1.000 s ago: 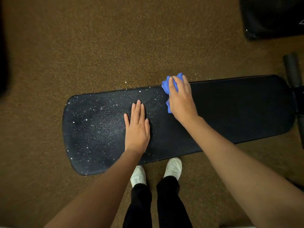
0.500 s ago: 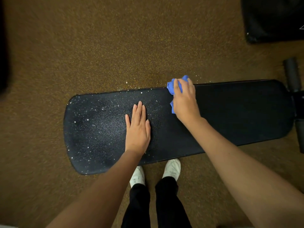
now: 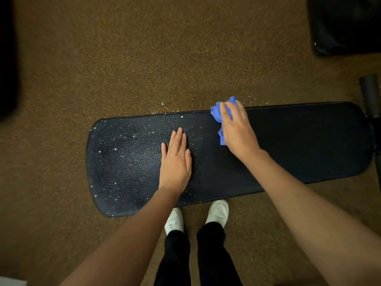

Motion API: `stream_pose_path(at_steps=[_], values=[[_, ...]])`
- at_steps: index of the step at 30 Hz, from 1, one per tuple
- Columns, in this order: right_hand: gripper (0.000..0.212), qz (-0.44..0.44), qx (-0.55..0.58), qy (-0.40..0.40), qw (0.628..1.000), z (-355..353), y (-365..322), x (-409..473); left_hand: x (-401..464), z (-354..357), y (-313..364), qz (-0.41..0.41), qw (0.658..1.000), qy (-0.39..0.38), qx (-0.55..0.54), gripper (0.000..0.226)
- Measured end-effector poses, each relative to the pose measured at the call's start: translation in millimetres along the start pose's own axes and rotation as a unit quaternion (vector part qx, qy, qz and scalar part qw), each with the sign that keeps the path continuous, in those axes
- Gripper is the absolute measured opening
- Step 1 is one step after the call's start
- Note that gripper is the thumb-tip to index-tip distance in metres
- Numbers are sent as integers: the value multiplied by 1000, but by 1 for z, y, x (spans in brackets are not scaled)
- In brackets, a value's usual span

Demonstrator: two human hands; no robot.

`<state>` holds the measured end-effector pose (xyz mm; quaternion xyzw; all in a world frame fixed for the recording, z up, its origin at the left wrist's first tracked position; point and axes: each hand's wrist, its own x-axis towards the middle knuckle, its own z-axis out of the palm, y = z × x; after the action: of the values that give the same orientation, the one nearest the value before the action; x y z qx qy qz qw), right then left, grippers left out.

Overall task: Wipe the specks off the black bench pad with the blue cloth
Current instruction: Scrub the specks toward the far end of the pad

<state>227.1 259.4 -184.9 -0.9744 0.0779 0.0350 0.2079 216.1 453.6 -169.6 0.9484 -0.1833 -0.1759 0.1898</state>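
Note:
The long black bench pad (image 3: 299, 145) lies crosswise below me. Its left half is dotted with white specks (image 3: 123, 145); its right half looks dark and clean. My right hand (image 3: 237, 131) presses the crumpled blue cloth (image 3: 218, 114) onto the pad's far edge, near the middle. Most of the cloth is hidden under the fingers. My left hand (image 3: 176, 162) lies flat on the pad, palm down, fingers together, holding nothing.
Brown speckled carpet (image 3: 144, 58) surrounds the bench, with a few bright specks on it just beyond the far edge. A black padded object (image 3: 346, 25) sits at the top right. A dark roller (image 3: 370, 93) is at the bench's right end. My white shoes (image 3: 218, 211) stand at the near edge.
My right hand with the cloth has slid a little to the right along the pad's far edge. My left hand has stayed flat in place.

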Motion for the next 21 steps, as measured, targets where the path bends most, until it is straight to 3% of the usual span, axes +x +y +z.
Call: stream_pose_path(at_steps=[5,10,14,18,21], values=[[76,34,18,-13,999,8,-35,14,0,-1,1,0,1000,-7,0,65],[76,-30,12,-35,999,17,-61,18,-4,1,-5,-27,999,18,7,62],[69,-111,4,-22,994,10,-30,0,-11,4,-11,-57,997,20,37,62],[73,55,14,43,997,10,-25,4,-12,4,-14,-54,997,9,49,63],[83,19,13,31,999,20,-48,-4,-12,4,-15,-47,998,11,48,63]])
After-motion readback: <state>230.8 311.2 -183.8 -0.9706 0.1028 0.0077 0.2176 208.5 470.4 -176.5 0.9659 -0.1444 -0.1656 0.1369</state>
